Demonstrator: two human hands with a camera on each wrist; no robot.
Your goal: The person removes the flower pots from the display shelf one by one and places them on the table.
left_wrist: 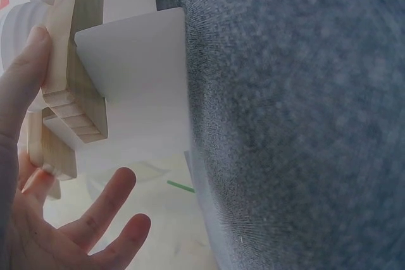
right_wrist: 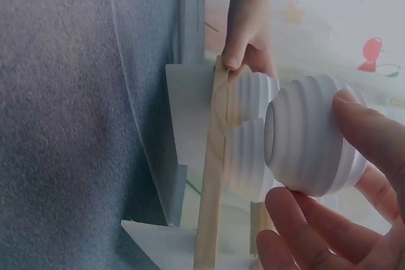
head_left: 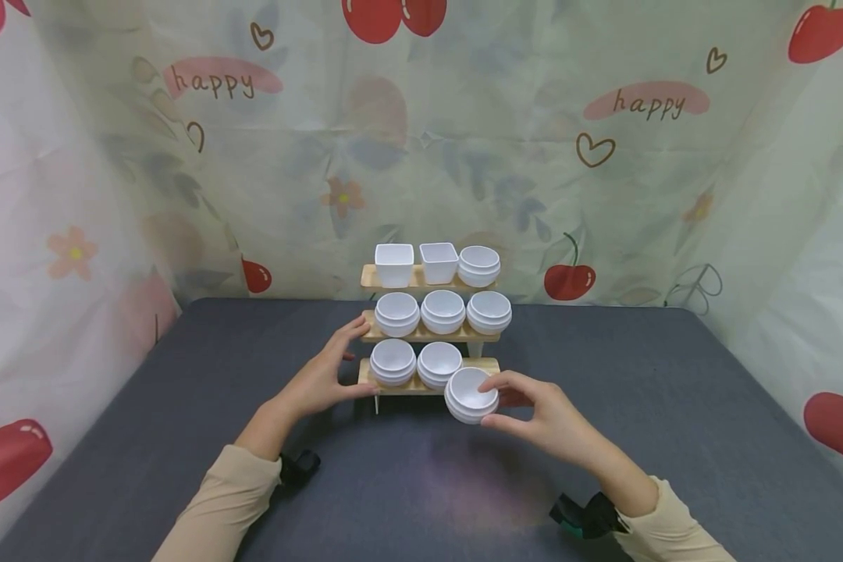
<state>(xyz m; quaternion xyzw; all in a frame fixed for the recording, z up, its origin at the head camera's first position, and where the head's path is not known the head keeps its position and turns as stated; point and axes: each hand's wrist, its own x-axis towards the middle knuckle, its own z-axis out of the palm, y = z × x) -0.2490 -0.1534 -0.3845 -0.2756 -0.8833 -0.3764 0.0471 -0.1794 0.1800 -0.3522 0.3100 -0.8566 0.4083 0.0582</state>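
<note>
A three-tier wooden stand [head_left: 403, 336] with white supports holds white bowls in rows. My right hand [head_left: 544, 414] pinches a round ribbed white bowl [head_left: 472, 396] between thumb and fingers, in front of the bottom shelf's right end. In the right wrist view this bowl [right_wrist: 313, 136] appears apart from the shelf. My left hand [head_left: 323, 375] holds the stand's left end, thumb on the bottom shelf and fingertips at the middle shelf. Two of its fingers [left_wrist: 104, 203] extend free in the left wrist view. Beside the bare right spot, two round bowls, including one at centre [head_left: 439, 365], sit on the bottom shelf.
Three round bowls, one in the centre [head_left: 442, 312], stand on the middle shelf. On the top shelf are two square bowls, one at left [head_left: 394, 265], and a round bowl [head_left: 478, 265]. The dark grey tabletop [head_left: 421, 484] meets a printed cloth backdrop [head_left: 435, 172] behind the stand.
</note>
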